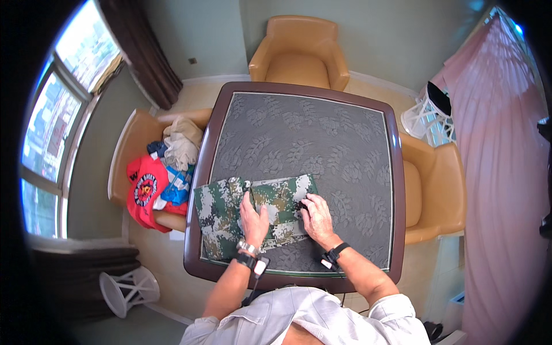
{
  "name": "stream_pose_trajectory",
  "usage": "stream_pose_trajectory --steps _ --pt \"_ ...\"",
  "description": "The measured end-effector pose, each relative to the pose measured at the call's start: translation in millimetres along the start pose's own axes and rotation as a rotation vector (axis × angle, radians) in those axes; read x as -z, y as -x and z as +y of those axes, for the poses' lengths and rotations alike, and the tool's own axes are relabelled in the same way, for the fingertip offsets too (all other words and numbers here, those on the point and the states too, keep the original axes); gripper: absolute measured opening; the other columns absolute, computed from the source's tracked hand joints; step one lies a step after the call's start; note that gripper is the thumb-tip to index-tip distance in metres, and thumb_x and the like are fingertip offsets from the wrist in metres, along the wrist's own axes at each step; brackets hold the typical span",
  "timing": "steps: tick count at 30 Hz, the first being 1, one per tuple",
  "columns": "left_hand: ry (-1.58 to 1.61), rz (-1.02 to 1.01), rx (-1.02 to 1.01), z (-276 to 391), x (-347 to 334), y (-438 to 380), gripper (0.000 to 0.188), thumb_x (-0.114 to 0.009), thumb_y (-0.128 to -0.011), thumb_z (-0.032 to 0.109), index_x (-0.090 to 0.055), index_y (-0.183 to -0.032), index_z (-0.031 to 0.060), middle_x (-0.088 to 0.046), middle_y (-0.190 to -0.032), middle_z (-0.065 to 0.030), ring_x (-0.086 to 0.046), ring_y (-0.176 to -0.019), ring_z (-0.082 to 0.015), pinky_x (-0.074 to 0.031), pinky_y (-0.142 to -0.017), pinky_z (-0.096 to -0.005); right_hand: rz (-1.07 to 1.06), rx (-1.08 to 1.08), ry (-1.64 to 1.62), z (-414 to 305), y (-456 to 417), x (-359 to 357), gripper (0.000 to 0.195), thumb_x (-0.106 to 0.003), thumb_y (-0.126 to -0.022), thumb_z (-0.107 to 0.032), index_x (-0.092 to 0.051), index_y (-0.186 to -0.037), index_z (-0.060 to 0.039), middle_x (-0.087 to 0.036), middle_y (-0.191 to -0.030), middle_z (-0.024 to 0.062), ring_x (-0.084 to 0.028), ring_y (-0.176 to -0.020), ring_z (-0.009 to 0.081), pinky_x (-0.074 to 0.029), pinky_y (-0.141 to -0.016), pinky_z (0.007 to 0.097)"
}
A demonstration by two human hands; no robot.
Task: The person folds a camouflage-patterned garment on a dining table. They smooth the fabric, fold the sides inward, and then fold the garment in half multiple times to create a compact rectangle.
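Observation:
A folded camouflage garment (280, 200), patterned in green, brown and white pixels, lies on the near left part of the table's grey cloth. Its left portion overhangs the brown table border. My left hand (254, 222) rests on the garment near a fold, with the thumb apart from the fingers. At the garment's right edge is my right hand (318, 217), its fingers bent onto the fabric. Whether those fingertips pinch the cloth is hidden from view. Both wrists wear black straps with small devices, and the left also has a metal watch.
A tan armchair (123, 172) on the left bears piled clothes, including a red printed garment (148, 189) and beige cloth (181, 142). Other tan armchairs stand at the far side (297, 60) and right (440, 194). A white stool (129, 291) lies at lower left.

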State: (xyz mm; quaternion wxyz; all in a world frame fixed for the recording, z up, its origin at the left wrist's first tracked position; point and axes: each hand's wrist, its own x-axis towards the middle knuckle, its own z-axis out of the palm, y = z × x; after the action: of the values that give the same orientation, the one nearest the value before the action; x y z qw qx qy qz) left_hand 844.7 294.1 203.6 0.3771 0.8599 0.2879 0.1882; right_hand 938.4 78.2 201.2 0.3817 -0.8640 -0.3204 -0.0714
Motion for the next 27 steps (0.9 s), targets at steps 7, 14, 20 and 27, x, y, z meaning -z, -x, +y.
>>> stream_pose_trajectory --steps 7,14,20,27 --pt "-0.344 -0.251 -0.506 16 -32 25 0.060 -0.068 -0.103 0.025 -0.051 -0.156 0.0017 -0.042 -0.166 -0.0295 -0.040 -0.154 -0.0479 -0.028 -0.128 -0.0629 -0.099 0.126 0.100 22 -14 -40 0.055 -0.074 -0.097 -0.012 -0.058 -0.149 -0.0005 -0.052 -0.159 0.0244 -0.042 -0.156 0.0449 -0.036 -0.128 0.0585" --pt "-0.537 -0.339 -0.464 -5 -59 27 0.071 -0.070 -0.101 0.040 -0.049 -0.160 0.0047 -0.038 -0.170 -0.0290 -0.032 -0.159 -0.0472 -0.021 -0.131 -0.0654 -0.160 -0.022 0.156 49 -28 -72 0.072 -0.070 -0.102 -0.034 -0.048 -0.157 0.0068 -0.042 -0.168 0.0262 -0.032 -0.162 0.0446 -0.025 -0.133 0.0571" --pt "-0.448 -0.247 -0.410 -6 -42 -3 0.060 -0.067 -0.102 0.026 -0.052 -0.154 0.0015 -0.045 -0.163 -0.0296 -0.039 -0.153 -0.0494 -0.026 -0.129 -0.0636 -0.172 -0.049 0.165 50 -27 -75 0.076 -0.072 -0.102 -0.036 -0.046 -0.159 0.0059 -0.039 -0.171 0.0258 -0.030 -0.163 0.0444 -0.023 -0.134 0.0569" --pt "-0.573 -0.352 -0.445 -21 -11 -86 0.055 -0.075 -0.095 0.016 -0.059 -0.146 0.0063 -0.063 -0.138 -0.0167 -0.060 -0.124 -0.0375 -0.043 -0.110 -0.0540 -0.171 -0.046 0.172 49 -31 -76 0.073 -0.075 -0.100 -0.035 -0.051 -0.156 0.0046 -0.042 -0.169 0.0251 -0.033 -0.161 0.0440 -0.026 -0.133 0.0570"
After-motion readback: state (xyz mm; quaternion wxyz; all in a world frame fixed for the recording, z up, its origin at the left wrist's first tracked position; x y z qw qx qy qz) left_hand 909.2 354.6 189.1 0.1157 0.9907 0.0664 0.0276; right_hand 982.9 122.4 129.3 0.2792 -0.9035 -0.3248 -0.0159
